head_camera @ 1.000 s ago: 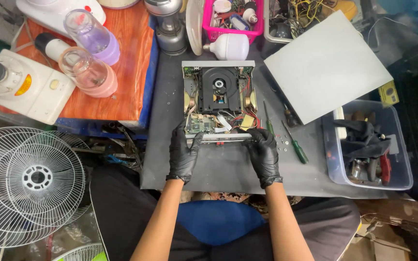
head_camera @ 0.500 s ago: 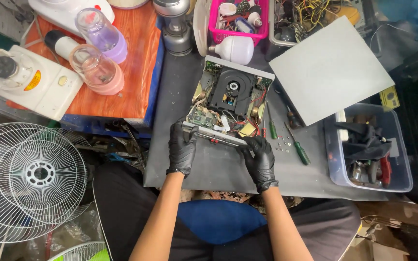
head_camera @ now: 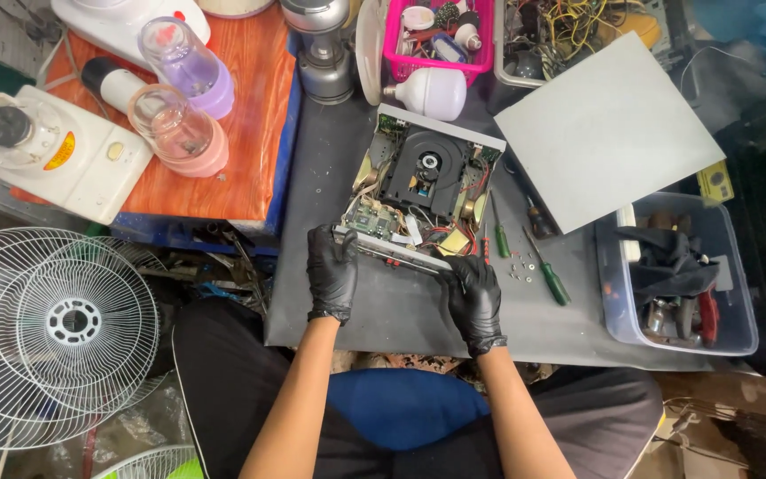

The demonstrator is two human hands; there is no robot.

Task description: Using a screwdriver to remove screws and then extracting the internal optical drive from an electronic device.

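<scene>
Disc player (head_camera: 425, 191), cover off, sits tilted on the dark mat (head_camera: 401, 310) in front of us, and we hold it by its near front edge. Our left hand (head_camera: 332, 270), in a black glove, is closed over the left end of that edge; our right hand (head_camera: 473, 300), gloved the same, is closed on the right end. Inside we see the black disc tray, a green board and loose wires. Just right of the player lie two green-handled screwdrivers (head_camera: 547, 273) and a few small screws (head_camera: 520, 266). Farther right rests a grey panel (head_camera: 609, 133), with a clear bin (head_camera: 680, 275) of tools below it. A white fan guard (head_camera: 46, 333) lies well off to our left.
</scene>
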